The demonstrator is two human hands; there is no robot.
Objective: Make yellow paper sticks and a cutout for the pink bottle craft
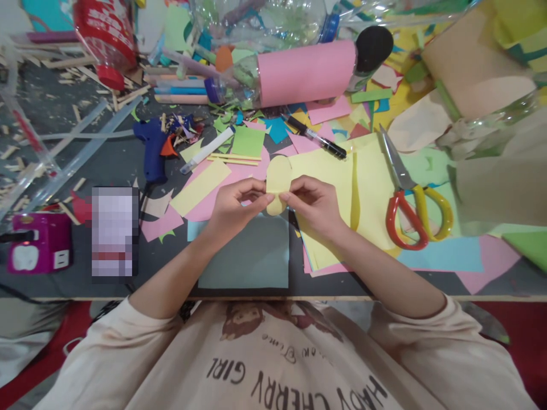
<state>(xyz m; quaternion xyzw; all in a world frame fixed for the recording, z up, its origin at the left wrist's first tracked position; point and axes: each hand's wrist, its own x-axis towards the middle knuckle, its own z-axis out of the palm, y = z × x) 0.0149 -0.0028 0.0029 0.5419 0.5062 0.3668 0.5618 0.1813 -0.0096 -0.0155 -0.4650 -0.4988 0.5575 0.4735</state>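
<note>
Between my two hands is a small yellow paper cutout [278,173] with rounded ends, upright above the table. My left hand [239,205] pinches its left edge between thumb and fingers. On the opposite edge, my right hand [314,202] grips it the same way, the thumbs almost meeting near its lower part. Beneath them lies a grey-blue paper sheet [252,256]. Yellow paper sheets [329,239] are under my right wrist. Scissors [410,199] with red and yellow handles rest to the right, blades apart.
A pink-wrapped plastic bottle [305,74] lies across the back. A black marker [316,136], a white pen [208,150] and paper scraps are in front of it. On the left are a blue glue gun [151,148], a phone [113,228] and a purple box [40,243].
</note>
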